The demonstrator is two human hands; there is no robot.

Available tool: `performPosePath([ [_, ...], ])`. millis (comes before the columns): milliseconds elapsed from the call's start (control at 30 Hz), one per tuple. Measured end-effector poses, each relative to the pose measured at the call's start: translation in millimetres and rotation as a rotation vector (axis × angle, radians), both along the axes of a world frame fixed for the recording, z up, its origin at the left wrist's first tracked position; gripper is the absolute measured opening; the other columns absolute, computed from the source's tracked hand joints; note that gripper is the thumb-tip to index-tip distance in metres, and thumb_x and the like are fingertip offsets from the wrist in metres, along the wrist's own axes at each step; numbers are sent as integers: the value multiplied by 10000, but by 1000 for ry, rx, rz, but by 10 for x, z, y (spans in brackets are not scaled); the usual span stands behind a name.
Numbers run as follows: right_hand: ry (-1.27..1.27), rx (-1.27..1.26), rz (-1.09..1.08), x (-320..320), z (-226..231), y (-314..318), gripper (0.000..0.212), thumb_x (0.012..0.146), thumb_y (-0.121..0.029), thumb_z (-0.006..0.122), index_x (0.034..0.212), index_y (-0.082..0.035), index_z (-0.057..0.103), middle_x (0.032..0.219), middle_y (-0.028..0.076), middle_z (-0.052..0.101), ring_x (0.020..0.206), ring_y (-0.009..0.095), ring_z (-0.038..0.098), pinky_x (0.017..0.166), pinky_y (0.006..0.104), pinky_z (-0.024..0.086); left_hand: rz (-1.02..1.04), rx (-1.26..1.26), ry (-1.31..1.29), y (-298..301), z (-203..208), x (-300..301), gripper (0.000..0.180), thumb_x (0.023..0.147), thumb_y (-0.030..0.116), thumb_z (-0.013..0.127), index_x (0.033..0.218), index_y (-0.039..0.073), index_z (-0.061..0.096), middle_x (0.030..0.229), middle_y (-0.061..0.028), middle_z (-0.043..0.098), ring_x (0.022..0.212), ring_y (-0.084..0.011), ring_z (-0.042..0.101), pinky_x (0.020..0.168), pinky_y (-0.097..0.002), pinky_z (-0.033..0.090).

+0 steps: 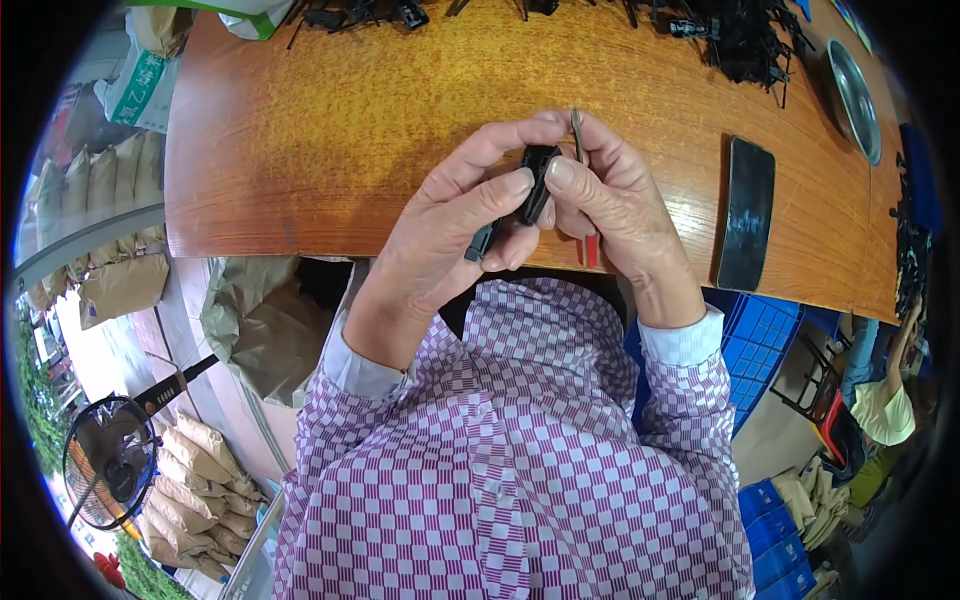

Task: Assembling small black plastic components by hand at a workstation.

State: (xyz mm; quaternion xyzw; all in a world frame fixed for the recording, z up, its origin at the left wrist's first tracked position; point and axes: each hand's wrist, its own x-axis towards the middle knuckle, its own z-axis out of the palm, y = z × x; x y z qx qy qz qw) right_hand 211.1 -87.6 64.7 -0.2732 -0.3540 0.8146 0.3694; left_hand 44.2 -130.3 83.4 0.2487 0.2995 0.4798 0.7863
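Observation:
Over the table's front edge, my left hand (440, 215) is closed on a small black plastic part (538, 185), pinching it between thumb and fingers. A narrow black end of it, or of a second piece, shows below the left fingers. My right hand (630, 205) is closed around a slim red-handled knife (590, 250), its thin metal tip pointing up past the fingers. The right thumb presses against the black part as well, so both hands meet there. My fingers hide much of the part and the middle of the tool.
A dark phone (748, 215) lies on the wooden table (300, 130), right of my hands. Black parts (750, 45) are heaped along the far side, near a metal dish (852, 100). An open sack (270, 320) stands below the left front edge. Another person (885, 410) is at far right.

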Motion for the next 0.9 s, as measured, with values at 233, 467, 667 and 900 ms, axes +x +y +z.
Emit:
performPosePath([
  [233,-122,40,36,59,12,11,271,857,-174,675,1070,-42,573,728,-67,486,532,3,400,426,149,266,-55,83,386,-7,80,45,341,925,75,519,1263,55,483,899,-40,578,643,-76,545,510,-180,395],
  [467,-337,308,5,-48,-9,-6,277,891,-195,631,1104,-34,559,701,-65,458,532,6,386,430,151,263,90,467,957,-100,60,57,431,892,35,544,1309,61,438,967,-71,612,641,-59,536,508,-177,416],
  [667,-323,54,26,-280,264,-191,364,980,-313,461,1194,-21,500,688,-40,435,517,21,370,428,165,242,279,436,1011,-151,52,-84,396,872,-33,548,1251,44,466,1030,-126,613,917,-176,634,754,-277,491],
  [900,-330,136,121,-531,247,-230,372,1007,-309,380,1245,-31,445,667,-35,418,492,25,338,416,174,228,373,374,968,-221,46,-242,368,882,-25,539,1239,43,482,1018,-130,642,893,-182,646,736,-279,499],
])
